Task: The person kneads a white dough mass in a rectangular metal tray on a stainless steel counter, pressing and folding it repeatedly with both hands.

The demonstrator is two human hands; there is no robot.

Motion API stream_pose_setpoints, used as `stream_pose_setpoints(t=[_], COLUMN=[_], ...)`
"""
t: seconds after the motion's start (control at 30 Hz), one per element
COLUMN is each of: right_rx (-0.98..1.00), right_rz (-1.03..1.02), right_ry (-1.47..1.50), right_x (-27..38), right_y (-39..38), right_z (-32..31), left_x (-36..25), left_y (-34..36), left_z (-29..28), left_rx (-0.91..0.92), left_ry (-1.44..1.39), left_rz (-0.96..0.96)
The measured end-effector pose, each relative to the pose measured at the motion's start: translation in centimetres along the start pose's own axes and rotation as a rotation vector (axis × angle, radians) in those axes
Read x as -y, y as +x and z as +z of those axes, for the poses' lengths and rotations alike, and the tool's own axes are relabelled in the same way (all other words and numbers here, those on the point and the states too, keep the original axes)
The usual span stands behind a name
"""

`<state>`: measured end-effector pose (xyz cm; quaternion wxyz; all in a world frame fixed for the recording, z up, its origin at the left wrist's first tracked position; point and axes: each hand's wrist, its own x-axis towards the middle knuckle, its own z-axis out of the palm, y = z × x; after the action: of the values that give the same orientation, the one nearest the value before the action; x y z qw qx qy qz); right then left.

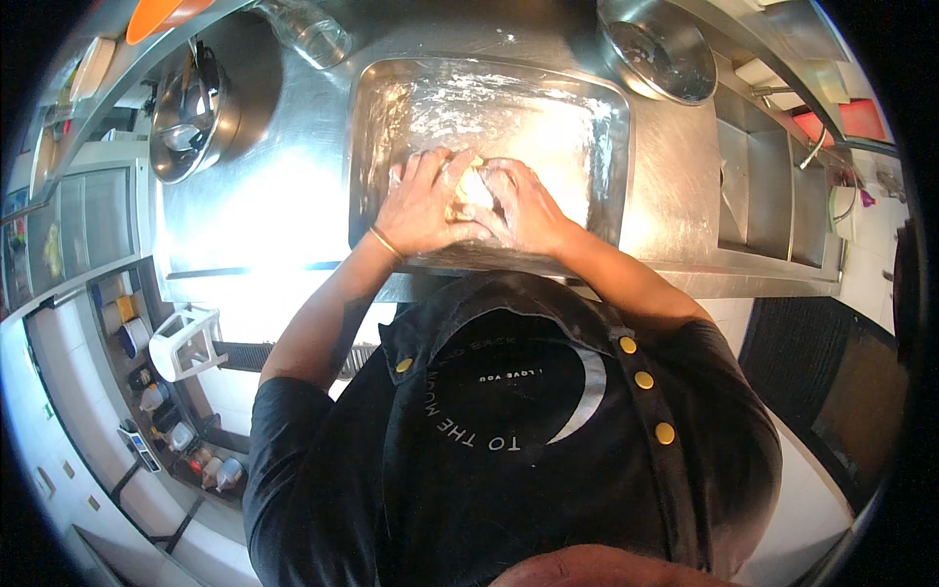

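A pale lump of dough (472, 188) lies in a wide rectangular metal tray (612, 147), near its front side. My left hand (425, 203) curls over the dough from the left, a thin band round its wrist. From the right, my right hand (523, 203) grips the same lump, fingers bent. Both hands carry a whitish dusting, and their thumbs come close together at the front. Much of the dough is hidden under my fingers. White flour-like smears streak the bottom and walls of the tray.
The tray rests on a steel counter (293, 127). A clear glass jar (311, 37) lies at the back left, and a metal bowl with utensils (196, 122) stands farther left. At the back right is a large metal bowl (670, 59), beside a steel sink (753, 176).
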<state>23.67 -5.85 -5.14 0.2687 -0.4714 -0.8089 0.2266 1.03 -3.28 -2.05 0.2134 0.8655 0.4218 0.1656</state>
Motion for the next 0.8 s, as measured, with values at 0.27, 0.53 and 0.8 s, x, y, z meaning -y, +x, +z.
stream_pose_setpoints(t=[0.27,0.53,0.8], right_rx=[0.127,-0.105,0.064], right_rz=[-0.065,0.054,0.265], right_ry=[-0.225,-0.081,0.096], right_x=[1.9,-3.2,-5.1], right_y=[0.0,2.3,4.8], right_z=[1.3,4.9,5.8], left_x=[-0.6,1.5,4.0], left_y=[-1.1,3.2,3.9], left_z=[2.9,5.8,6.3], left_rx=[-0.22,-0.328,-0.056], left_ry=[-0.104,-0.136,-0.059], left_rz=[-0.057,-0.281,-0.344])
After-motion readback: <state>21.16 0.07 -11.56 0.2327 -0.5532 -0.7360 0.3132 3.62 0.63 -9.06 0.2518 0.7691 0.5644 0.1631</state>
